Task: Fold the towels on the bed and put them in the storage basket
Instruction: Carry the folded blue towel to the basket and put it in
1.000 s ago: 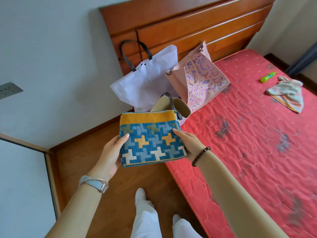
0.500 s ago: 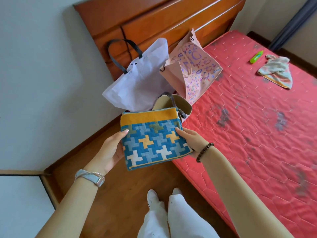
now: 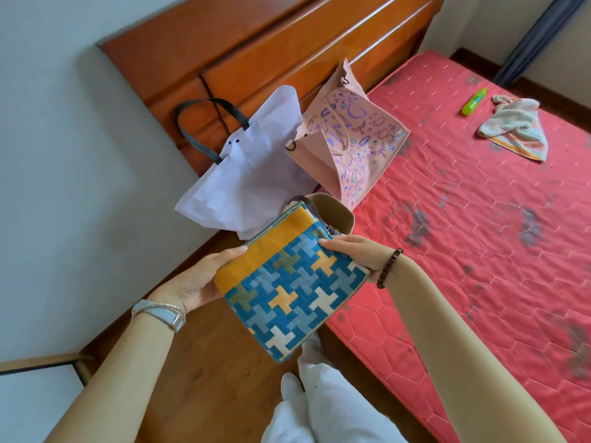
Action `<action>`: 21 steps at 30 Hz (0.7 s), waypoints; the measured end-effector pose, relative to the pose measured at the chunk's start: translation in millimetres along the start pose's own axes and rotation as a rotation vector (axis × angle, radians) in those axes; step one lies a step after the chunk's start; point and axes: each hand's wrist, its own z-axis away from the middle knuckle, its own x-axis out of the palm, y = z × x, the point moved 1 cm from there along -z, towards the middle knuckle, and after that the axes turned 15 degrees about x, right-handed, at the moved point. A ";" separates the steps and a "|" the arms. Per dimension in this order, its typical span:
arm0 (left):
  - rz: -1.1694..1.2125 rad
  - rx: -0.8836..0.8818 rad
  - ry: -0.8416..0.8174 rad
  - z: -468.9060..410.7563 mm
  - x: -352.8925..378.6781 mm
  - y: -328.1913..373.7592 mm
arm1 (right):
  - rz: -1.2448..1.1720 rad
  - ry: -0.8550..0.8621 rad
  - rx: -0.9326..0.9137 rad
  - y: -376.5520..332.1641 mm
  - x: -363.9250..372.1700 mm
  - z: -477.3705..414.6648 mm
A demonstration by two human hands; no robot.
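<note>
Towel, folded (image 3: 287, 282), blue patchwork pattern with a yellow band, is held in the air between both hands over the near corner of the bed (image 3: 479, 251) and the wood floor (image 3: 192, 378). It is tilted, yellow end up and away from the person. Left hand (image 3: 204, 279) has its grip closed on the yellow edge, thumb on top, fingers underneath. Right hand (image 3: 355, 254) has its grip closed on the opposite edge, fingers laid across the top face; thumb is hidden. Watch (image 3: 160, 310) on the left wrist, bead bracelet (image 3: 388, 266) on the right.

Storage basket (image 3: 335, 212), beige with a dark handle, sits on the bed corner just behind the folded towel, mouth open, partly hidden by it. White bag (image 3: 252, 174) with dark straps and pink printed bag (image 3: 351, 139) stand beside each other behind the basket, leaning on the wooden headboard (image 3: 287, 43).

Second towel (image 3: 515, 129), pale with an orange edge, lies crumpled and unfolded on the far side of the red mattress, well apart from the hands. Green bottle (image 3: 475, 102) lies just beside it. White trousers (image 3: 319, 410) at the bottom edge.
</note>
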 end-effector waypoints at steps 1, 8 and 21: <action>-0.002 -0.011 -0.032 -7.3 -1.1 7.1 | 0.004 -0.016 0.007 -7.8 -4.0 0.7; -0.170 -0.083 -0.232 -54.3 19.3 33.0 | 0.115 -0.056 0.022 -29.6 -31.4 -9.6; -0.092 0.011 -0.089 -112.0 24.2 23.2 | -0.481 -0.014 -0.056 -26.1 -55.8 -28.8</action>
